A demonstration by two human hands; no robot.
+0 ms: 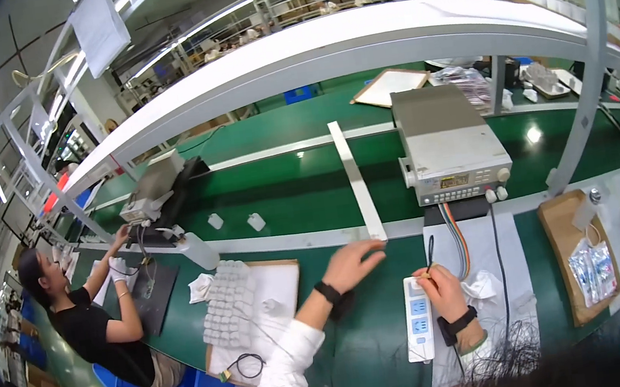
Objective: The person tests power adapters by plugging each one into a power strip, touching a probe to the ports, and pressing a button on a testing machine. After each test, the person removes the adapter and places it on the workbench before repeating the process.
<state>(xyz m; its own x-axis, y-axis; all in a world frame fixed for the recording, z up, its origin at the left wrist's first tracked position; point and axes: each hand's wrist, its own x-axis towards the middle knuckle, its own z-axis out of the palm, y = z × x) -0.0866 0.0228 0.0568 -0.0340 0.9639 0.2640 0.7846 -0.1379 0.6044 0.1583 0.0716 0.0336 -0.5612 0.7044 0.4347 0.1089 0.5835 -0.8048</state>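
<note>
A long green workbench (373, 318) runs across in front of me, with a shiny green belt (277, 178) beyond it and a white overhead shelf (307, 53) arching above. At the left, a co-worker in a black top (108, 322) sits at the same bench, arms reaching forward. Behind the wearer's hands stands a big grey bench instrument (448, 144) with a small display and a row of buttons, and a pale sheet (513, 276) lies before it. Over to the left, a shallow brown-edged tray (286, 283) carries a block of white plastic pieces (226, 302) in rows. The white power strip (418, 320) lies lengthwise near the middle, its blue-faced sockets upward, beside the sheet. The left hand (353, 266) is spread wide and holds nothing I can see, near the close end of a white bar (357, 183); I can't tell whether it touches. The right hand (444, 293) is bent over the strip's far end, thumb and finger pinched on a thin black lead (431, 248) that sticks up from them. Rainbow-coloured wires (457, 241) run down from the instrument just beyond that hand, and a crumpled white tissue (483, 286) sits to its right.
</note>
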